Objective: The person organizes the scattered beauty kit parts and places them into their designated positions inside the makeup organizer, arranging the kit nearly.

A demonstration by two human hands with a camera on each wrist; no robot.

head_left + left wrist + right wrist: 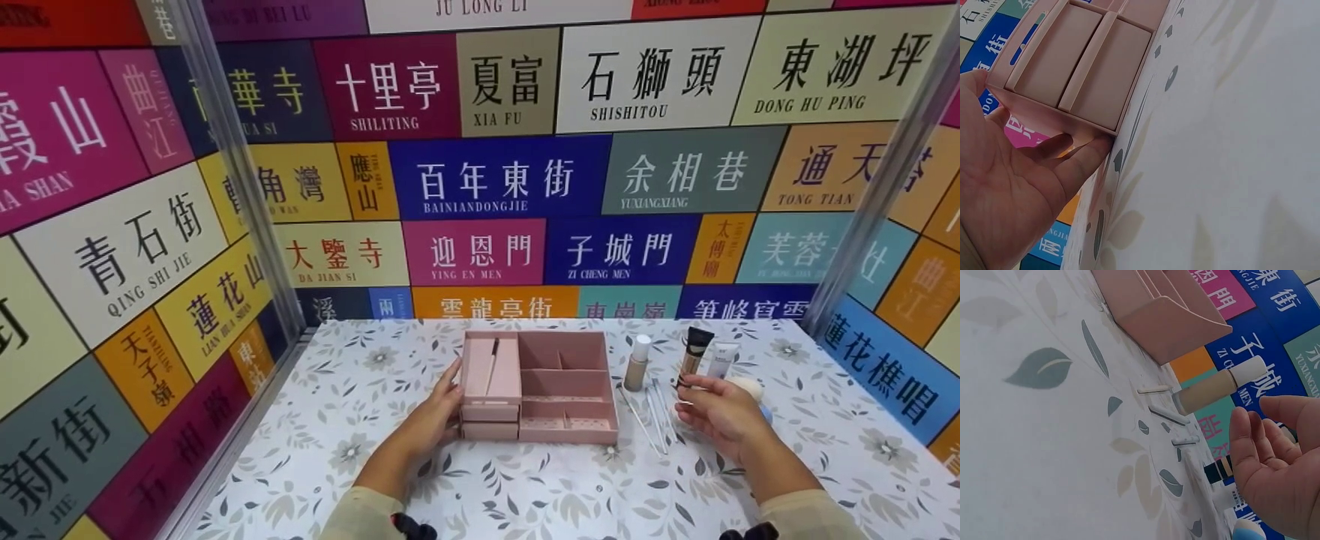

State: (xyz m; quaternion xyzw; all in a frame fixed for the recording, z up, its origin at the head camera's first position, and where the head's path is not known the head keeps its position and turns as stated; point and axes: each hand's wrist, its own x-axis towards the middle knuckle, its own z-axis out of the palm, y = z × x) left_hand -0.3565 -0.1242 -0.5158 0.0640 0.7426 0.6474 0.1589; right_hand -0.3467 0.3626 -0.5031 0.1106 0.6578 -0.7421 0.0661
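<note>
A pink desk organizer (pixel 568 386) stands on the table, with open compartments on its right and two small drawers (pixel 1055 53) low at its left. A slim dark-tipped brush (pixel 492 367) lies on its upper left tray. My left hand (pixel 439 405) touches the organizer's left side with extended fingers. My right hand (pixel 720 412) is just in front of a black and gold tube (pixel 694 351), its fingers loosely bent with nothing between them. Right of that tube stands a white tube (pixel 721 360). A beige bottle with a white cap (pixel 637 364) stands beside the organizer.
Several thin light sticks (pixel 655 420) lie between the bottle and my right hand. A round cream-coloured item (pixel 750 387) and a blue and white item (pixel 1248 530) are partly hidden by that hand. Sign-covered panels (pixel 495 176) enclose the floral-covered table (pixel 360 397).
</note>
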